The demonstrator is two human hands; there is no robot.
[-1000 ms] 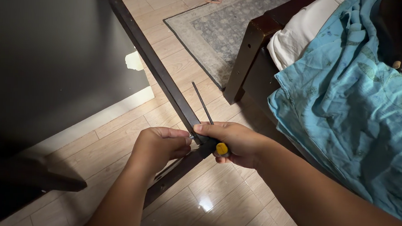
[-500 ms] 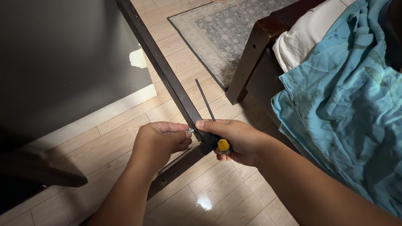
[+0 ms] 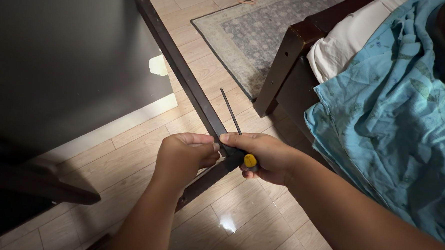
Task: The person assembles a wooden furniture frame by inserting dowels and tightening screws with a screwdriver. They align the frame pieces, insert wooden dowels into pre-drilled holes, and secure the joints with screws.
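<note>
Wooden floor lies under a dark rail (image 3: 184, 83) running up-left; right hand (image 3: 266, 157) grips the screwdriver (image 3: 241, 151) against it, left hand (image 3: 183, 156) fingers pinching beside.

I see my left hand (image 3: 183, 156) and right hand (image 3: 263, 156) meeting on the rail (image 3: 182, 76), a screwdriver (image 3: 234, 135) in the right, bed (image 3: 383, 112) to their right, rug (image 3: 256, 36) beyond, wall (image 3: 60, 58) left.

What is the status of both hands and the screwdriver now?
Left hand closed at the dark wooden rail. Right hand closed on the screwdriver, shaft pointing up. Bed frame and blue sheet close at right.
</note>
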